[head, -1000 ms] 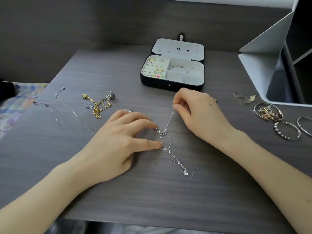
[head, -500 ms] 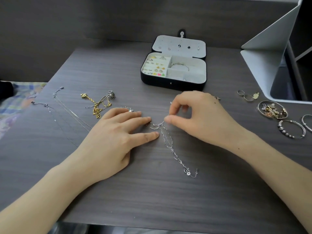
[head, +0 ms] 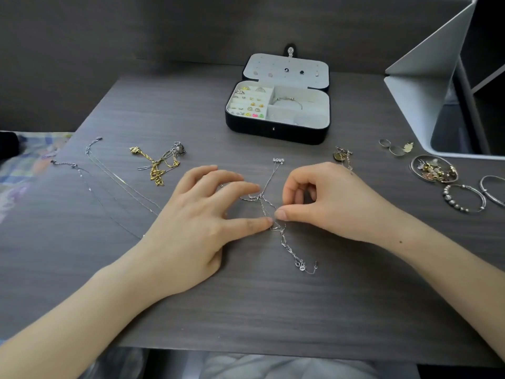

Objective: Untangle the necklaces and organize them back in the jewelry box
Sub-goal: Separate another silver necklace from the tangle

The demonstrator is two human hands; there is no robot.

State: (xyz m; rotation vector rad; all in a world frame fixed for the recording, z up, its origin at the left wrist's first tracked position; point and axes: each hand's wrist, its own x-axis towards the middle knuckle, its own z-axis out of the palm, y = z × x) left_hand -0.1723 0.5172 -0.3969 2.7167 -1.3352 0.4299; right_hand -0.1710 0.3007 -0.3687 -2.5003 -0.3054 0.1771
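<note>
- Left hand (head: 191, 222) lies flat with fingers spread, forefinger tip and thumb tip pressing the silver necklace tangle (head: 261, 199) onto the table (head: 273, 310).
- Right hand (head: 336, 203) is curled in, its thumb tip down on the same chain and almost touching the left thumb. Whether its forefinger closes on a strand cannot be told.
- The knot sits between the two hands, just beyond the paired thumbs and in contact with both, so neither hand is the nearer.
- The tangle's long axis runs away from the person. It goes from the clasp end (head: 302, 266) on the near side, through the thumbs, and out to the lettered pendant (head: 278, 160) on the far side.
- Loosening the knot will probably mean drawing strands sideways, across that axis, left hand holding and right hand teasing.
- The open jewelry box (head: 277, 129) stands well beyond the pendant, in line with the chain.
- A gold chain tangle (head: 155, 168) and thin silver chains (head: 114, 176) lie off to the left, untouched, and bracelets (head: 464, 198) lie to the right.
</note>
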